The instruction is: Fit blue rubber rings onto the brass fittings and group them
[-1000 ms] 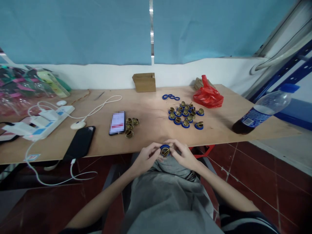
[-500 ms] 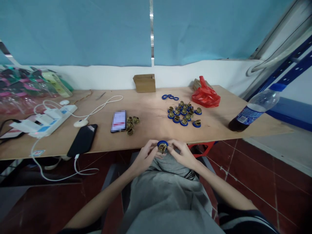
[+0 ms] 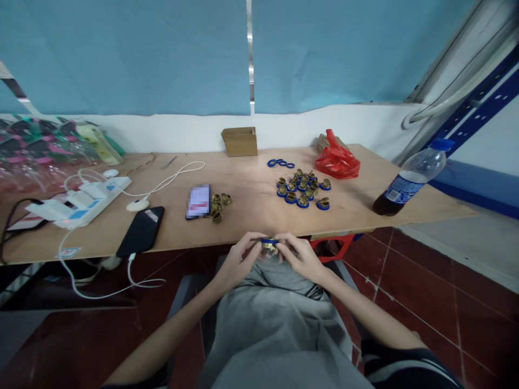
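Just beyond my lap, at the table's front edge, I hold a brass fitting with a blue ring (image 3: 269,245) in both hands. The fingertips of my left hand (image 3: 243,258) close on its left side, while my right hand (image 3: 299,258) pinches the right side. The piece is tipped so the blue ring shows edge-on above the brass. Further up, to the right, lies a cluster of similar ringed brass fittings (image 3: 302,201). Loose blue rings (image 3: 279,162) lie behind them. Several brass pieces (image 3: 217,205), no blue ring visible on them, sit beside a phone (image 3: 198,201).
A cola bottle (image 3: 399,192) leans in view at the right, near a red plastic bag (image 3: 337,162). A small cardboard box (image 3: 240,142) stands against the wall. Leftward are a black phone (image 3: 140,231) on a cable, a white power strip (image 3: 93,202) and clear bottles (image 3: 40,162).
The held fitting has tilted, so its blue ring went from a round face to nearly edge-on. Both hands stay around it. The view has shifted slightly.
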A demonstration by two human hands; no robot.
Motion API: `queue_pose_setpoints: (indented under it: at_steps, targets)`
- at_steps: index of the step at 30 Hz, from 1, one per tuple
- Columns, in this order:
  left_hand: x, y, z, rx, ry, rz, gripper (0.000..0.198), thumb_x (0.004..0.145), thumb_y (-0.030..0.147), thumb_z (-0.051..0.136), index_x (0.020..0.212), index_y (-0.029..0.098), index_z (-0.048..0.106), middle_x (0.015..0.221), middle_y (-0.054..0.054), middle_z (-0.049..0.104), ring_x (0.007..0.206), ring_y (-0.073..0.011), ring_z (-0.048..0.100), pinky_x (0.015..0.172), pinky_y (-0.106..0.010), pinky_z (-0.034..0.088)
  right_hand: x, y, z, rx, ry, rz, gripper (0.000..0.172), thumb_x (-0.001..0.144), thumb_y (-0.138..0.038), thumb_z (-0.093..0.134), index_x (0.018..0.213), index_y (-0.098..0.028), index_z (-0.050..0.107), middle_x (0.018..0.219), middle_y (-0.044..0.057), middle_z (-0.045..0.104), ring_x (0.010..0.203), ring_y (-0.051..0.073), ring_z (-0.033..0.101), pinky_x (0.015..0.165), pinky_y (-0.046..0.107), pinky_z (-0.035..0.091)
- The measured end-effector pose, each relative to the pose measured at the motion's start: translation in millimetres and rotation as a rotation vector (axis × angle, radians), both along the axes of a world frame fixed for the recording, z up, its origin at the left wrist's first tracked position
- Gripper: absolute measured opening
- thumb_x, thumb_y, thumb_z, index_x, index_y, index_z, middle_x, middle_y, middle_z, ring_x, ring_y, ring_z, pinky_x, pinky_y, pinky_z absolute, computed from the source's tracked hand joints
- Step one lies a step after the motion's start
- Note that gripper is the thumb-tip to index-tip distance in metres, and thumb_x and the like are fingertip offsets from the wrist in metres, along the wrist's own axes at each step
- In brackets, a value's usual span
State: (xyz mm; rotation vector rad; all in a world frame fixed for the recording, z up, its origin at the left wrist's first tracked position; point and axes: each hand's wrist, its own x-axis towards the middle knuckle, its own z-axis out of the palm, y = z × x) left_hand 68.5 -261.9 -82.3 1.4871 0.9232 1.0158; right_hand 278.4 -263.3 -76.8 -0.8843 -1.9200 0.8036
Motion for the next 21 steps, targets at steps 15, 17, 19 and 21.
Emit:
queue_pose_setpoints:
  at_steps: [15,17,19,21]
  targets:
    - [0,7,0.6,0.065,0.047,-0.051,0.016,0.099,0.034,0.056,0.106,0.021,0.058,0.098,-0.004,0.073,0.089,-0.0190,0.074,0.084,-0.032,0.058,-2,6,0.9,0.140,-0.049,-0.072,0.021,0.105,-0.031,0.050,0.120,-0.021,0.059,0.080,0.001,0.068,0.067,0.015,0.066,0.068,0.026,0.054]
    - [0,8,0.4,0.057,0.058,-0.058,0.015,0.098,0.035,0.056,0.105,0.021,0.057,0.097,-0.004,0.073,0.090,-0.0198,0.075,0.084,-0.032,0.057,0,9,-0.8,0.183,-0.089,-0.079,0.018,0.105,-0.030,0.049,0.116,-0.021,0.060,0.087,0.003,0.070,0.074,0.016,0.069,0.073,0.028,0.056]
    - [0,9,-0.6,0.051,0.072,-0.058,0.016,0.099,0.035,0.055,0.106,0.021,0.056,0.094,-0.004,0.074,0.089,-0.0202,0.076,0.084,-0.032,0.057,1,11,-3.1,0.250,-0.151,-0.077,0.017,0.106,-0.026,0.046,0.115,-0.021,0.059,0.097,0.007,0.071,0.086,0.019,0.071,0.079,0.030,0.056]
    - [-1,10,-2.3,0.056,0.108,-0.055,0.017,0.099,0.036,0.054,0.106,0.021,0.056,0.092,-0.003,0.075,0.088,-0.0204,0.076,0.083,-0.031,0.057,2,12,-5.4,0.318,-0.219,-0.067,0.018,0.106,-0.023,0.042,0.117,-0.021,0.057,0.101,0.009,0.070,0.090,0.020,0.070,0.078,0.030,0.056]
